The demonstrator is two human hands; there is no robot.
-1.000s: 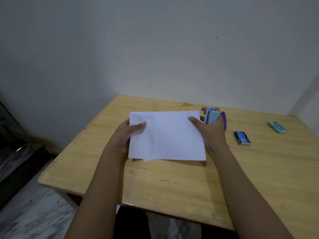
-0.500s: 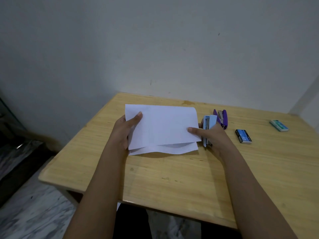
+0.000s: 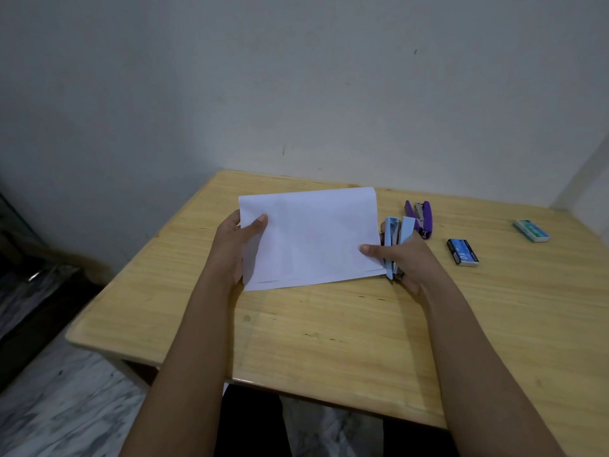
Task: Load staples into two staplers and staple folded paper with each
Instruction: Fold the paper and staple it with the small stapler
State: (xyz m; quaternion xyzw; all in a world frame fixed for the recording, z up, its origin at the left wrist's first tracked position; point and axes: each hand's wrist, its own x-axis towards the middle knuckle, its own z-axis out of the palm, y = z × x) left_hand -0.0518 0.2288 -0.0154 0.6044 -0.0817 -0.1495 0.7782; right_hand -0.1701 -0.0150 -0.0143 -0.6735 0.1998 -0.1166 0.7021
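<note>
A: Folded already?
B: Yes. Folded white paper sheet (image 3: 313, 235) pinched between left hand (image 3: 235, 245) and right hand (image 3: 408, 262); right hand also gripping light-blue plastic stapler (image 3: 395, 239).
A: Remaining?
B: Seemingly 2 staplings, none visible yet. Purple plastic stapler (image 3: 420, 217) lying on wooden tabletop (image 3: 329, 324), just beyond right hand.

The folded paper (image 3: 309, 235) is plain white. Just right of the paper is the light blue stapler (image 3: 407, 227), then the purple stapler (image 3: 426, 214). Further right of the paper are a dark blue box (image 3: 462, 252) with pale lettering and a teal box (image 3: 531, 230). The surface (image 3: 329, 341) is pale yellow wood with fine grain, the floor (image 3: 66, 407) grey-white marbled
</note>
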